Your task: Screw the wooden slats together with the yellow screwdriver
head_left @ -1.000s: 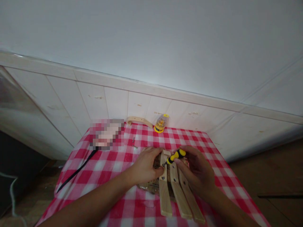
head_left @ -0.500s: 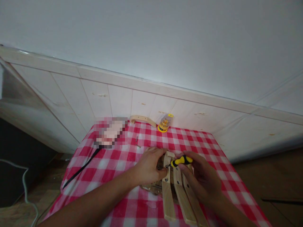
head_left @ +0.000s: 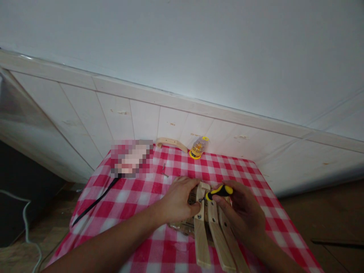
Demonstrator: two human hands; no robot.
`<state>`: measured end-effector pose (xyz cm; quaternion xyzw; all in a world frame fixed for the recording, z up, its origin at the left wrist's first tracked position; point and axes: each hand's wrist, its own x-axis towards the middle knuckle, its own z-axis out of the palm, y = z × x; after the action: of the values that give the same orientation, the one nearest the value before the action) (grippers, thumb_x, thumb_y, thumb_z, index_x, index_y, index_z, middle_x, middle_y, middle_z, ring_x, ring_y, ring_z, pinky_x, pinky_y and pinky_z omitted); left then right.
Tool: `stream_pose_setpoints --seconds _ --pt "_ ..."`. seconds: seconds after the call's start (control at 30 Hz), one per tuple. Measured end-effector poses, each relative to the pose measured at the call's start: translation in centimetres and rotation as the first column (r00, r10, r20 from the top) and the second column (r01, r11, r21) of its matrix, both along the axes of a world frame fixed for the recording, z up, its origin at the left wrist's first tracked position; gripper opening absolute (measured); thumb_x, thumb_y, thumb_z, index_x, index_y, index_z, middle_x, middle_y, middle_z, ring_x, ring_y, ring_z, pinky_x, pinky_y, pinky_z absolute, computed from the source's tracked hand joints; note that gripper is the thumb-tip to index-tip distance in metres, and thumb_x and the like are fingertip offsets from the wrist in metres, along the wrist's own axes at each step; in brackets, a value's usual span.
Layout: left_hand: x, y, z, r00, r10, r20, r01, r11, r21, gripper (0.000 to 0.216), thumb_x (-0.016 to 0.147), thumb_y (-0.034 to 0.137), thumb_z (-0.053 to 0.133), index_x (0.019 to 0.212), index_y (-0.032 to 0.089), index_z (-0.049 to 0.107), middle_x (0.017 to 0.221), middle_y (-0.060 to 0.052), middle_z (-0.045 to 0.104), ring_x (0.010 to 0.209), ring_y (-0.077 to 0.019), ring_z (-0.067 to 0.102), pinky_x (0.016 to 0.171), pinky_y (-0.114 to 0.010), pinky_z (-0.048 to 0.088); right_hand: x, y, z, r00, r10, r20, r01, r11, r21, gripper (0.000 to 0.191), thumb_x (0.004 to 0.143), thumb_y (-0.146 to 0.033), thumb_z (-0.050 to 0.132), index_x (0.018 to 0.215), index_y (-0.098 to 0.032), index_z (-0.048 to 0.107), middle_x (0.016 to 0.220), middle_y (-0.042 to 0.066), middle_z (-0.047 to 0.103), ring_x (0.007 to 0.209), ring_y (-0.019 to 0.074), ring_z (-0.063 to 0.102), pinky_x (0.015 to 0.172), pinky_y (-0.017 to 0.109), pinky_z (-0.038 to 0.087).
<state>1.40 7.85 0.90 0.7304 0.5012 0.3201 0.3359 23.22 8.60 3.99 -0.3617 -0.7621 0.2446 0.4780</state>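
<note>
1. Three wooden pieces lay side by side over a wrapped brown block (head_left: 182, 226) on the tabletop (head_left: 136, 204); work centred on the leftmost piece (head_left: 202, 242), near its far end.
2. The right hand (head_left: 248, 210) pinched the yellow-and-black screwdriver (head_left: 217, 192) between thumb and fingers, its tip at a dark spot, apparently a screw, on that piece.
3. The screwdriver leaned well over; standing it squarer to the wood would probably have lessened slipping.
4. The left hand (head_left: 179, 199) was spread, its thumb against the piece's edge; how firmly it pressed, one could not tell. Steady bracing mattered, with the thumb kept clear of the tip.
5. Slow turns under even downward pressure suited this step best.
</note>
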Motion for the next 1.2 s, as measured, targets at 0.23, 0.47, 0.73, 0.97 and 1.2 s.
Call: stream_pose_setpoints --seconds 0.23,0.47,0.73,0.97,1.2 --pt "-0.1 0.2 -0.2 0.999 -0.008 -0.031 0.008 1.000 0.012 0.052 0.075 0.026 0.073 0.126 0.018 0.071 0.120 -0.013 0.078 0.110 -0.0348 0.069 0.099 -0.048 0.051 -0.3 0.0 0.1 1.000 0.001 -0.019 0.000 0.999 0.044 0.034 0.098 -0.023 0.080 0.130 -0.029 0.069 0.101 0.005 0.081 0.086 0.0206 0.081 0.077 0.032 0.071" --pt "-0.1 0.0 0.6 1.000 -0.008 -0.026 0.008 1.000 -0.017 0.047 0.075 0.026 0.073 0.122 0.017 0.072 0.116 -0.012 0.077 0.108 -0.0335 0.068 0.096 -0.044 0.052 0.1 -1.3 1.7 0.992 0.109 -0.069 -0.104 0.992 0.069 0.041 0.095 -0.012 0.080 0.132 -0.027 0.070 0.103 0.006 0.079 0.088 0.0209 0.081 0.079 0.033 0.072" --pt "-0.1 0.1 0.4 0.999 -0.003 -0.033 0.004 1.000 0.016 0.036 0.075 0.026 0.073 0.110 0.019 0.071 0.101 -0.008 0.074 0.096 -0.0292 0.066 0.087 -0.040 0.050 -0.3 -2.0 1.8 0.976 0.207 -0.065 -0.205 0.978 0.031 0.044 0.094 -0.007 0.078 0.132 -0.028 0.070 0.108 0.006 0.080 0.092 0.0203 0.081 0.083 0.030 0.071" --pt "-0.4 0.1 0.6 1.000 -0.026 -0.014 0.026 1.000 0.008 0.038 0.075 0.027 0.075 0.112 0.020 0.070 0.110 -0.008 0.076 0.104 -0.0311 0.067 0.095 -0.043 0.050 -0.1 -1.5 1.7 0.968 0.249 0.006 -0.249 0.968 0.042 0.049 0.094 -0.004 0.075 0.135 -0.028 0.068 0.108 0.006 0.080 0.091 0.0203 0.081 0.082 0.031 0.070" --pt "-0.6 0.1 0.9 0.999 -0.046 0.022 0.047 0.998 -0.042 0.046 0.076 0.026 0.077 0.121 0.019 0.071 0.116 -0.010 0.077 0.110 -0.0324 0.068 0.099 -0.045 0.050 0.0 -1.5 2.0 0.973 0.221 0.069 -0.228 0.966 0.119 0.048 0.092 -0.006 0.077 0.135 -0.028 0.068 0.107 0.005 0.079 0.090 0.0200 0.079 0.080 0.030 0.069"
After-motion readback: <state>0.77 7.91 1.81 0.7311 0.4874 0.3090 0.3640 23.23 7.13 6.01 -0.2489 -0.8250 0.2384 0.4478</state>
